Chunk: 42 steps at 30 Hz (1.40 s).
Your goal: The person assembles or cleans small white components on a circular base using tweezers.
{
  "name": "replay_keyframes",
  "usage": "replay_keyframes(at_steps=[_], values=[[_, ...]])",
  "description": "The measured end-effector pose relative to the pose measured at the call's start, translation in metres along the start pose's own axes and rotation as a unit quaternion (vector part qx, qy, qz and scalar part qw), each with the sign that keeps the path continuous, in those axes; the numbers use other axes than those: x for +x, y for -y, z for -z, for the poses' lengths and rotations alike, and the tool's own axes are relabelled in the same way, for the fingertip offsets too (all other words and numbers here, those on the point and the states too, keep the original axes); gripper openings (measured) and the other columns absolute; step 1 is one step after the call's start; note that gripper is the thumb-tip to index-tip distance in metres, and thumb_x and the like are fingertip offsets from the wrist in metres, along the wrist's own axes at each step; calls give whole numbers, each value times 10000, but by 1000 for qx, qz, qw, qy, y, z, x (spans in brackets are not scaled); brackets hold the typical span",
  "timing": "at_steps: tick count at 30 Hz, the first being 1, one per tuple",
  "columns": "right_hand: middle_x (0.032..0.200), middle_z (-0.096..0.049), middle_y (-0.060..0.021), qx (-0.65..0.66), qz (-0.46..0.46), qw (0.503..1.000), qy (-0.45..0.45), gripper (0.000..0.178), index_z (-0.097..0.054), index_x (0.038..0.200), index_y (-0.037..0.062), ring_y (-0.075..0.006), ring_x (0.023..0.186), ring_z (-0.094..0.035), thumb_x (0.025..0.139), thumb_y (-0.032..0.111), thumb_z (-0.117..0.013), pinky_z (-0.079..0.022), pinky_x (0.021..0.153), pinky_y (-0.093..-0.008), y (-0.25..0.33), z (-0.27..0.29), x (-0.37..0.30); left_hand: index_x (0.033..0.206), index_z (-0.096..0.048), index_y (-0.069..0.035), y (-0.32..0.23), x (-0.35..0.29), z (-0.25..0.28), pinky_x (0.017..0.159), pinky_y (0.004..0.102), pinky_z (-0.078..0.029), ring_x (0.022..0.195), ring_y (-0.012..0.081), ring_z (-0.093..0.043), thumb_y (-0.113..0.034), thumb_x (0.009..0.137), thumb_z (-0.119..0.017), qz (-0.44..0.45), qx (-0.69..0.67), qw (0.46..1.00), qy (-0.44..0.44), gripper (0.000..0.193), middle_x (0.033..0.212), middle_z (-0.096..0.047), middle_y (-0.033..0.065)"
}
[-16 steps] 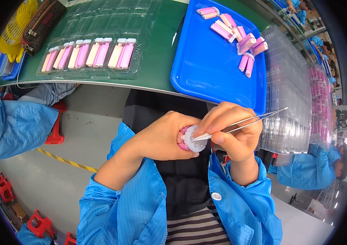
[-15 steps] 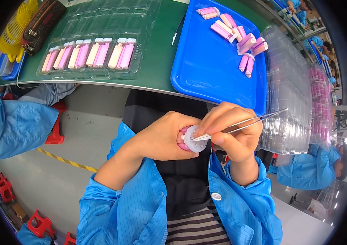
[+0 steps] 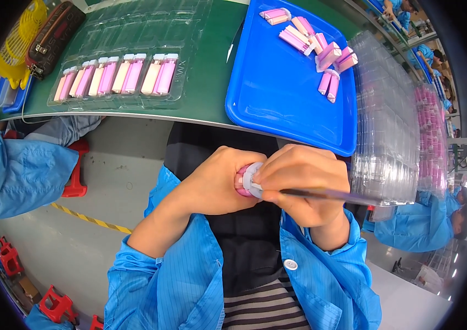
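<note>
A green counter [image 3: 203, 82] is spanning twelve o'clock, a blue tray [image 3: 277, 96] resting on it toward one; the right hand [image 3: 307, 179], at three, is pinching blurred tweezers [image 3: 329, 193] while the left hand's [image 3: 214, 181] grip is clasping a white-capped pink piece [image 3: 246, 180] near centre

Along the counter [image 3: 207, 69] I see, left to right: pouch [image 3: 56, 38], packing tray [image 3: 118, 103] with a row of parts [image 3: 126, 77], open tray [image 3: 283, 99] with loose parts [image 3: 329, 57] toward its back, stacked trays [image 3: 386, 129]. Before the counter, a part [image 3: 241, 181] in the left hand [image 3: 216, 181], right hand [image 3: 306, 181] alongside.
</note>
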State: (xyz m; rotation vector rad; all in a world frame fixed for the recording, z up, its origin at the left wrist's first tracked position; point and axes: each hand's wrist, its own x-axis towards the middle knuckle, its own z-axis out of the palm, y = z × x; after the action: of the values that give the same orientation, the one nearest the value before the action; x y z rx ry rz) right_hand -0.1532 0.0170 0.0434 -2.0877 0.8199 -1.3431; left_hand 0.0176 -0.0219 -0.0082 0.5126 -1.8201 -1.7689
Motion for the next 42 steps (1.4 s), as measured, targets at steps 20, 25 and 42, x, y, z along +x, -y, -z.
replay_keyframes(at_steps=[20,25,42], values=[[898,-679,-172,138,-139,957,-214,134,-652,949,-75,-190,808,-655,831,-31,-698,-532,709,-273,2,-25,-20,801,-616,-24,0,5,-10,581,257,-462,637,152,-622,-45,674,-804,-115,163,953,-229,227,720,-620,66],[888,-683,-168,148,-139,954,-219,114,-664,922,-66,-195,805,-659,820,-34,-705,-535,708,-279,1,-26,-19,796,-610,-22,2,5,-9,580,262,-461,634,168,-619,-38,662,-800,-119,176,950,-228,233,727,-618,73],[831,-703,-163,126,-107,977,-138,106,-691,864,-38,-215,756,-692,766,-41,-734,-550,688,-288,-5,-12,-20,792,-611,-26,-4,2,-11,570,322,-485,660,274,-637,2,622,-776,-90,143,967,-193,239,727,-630,104]])
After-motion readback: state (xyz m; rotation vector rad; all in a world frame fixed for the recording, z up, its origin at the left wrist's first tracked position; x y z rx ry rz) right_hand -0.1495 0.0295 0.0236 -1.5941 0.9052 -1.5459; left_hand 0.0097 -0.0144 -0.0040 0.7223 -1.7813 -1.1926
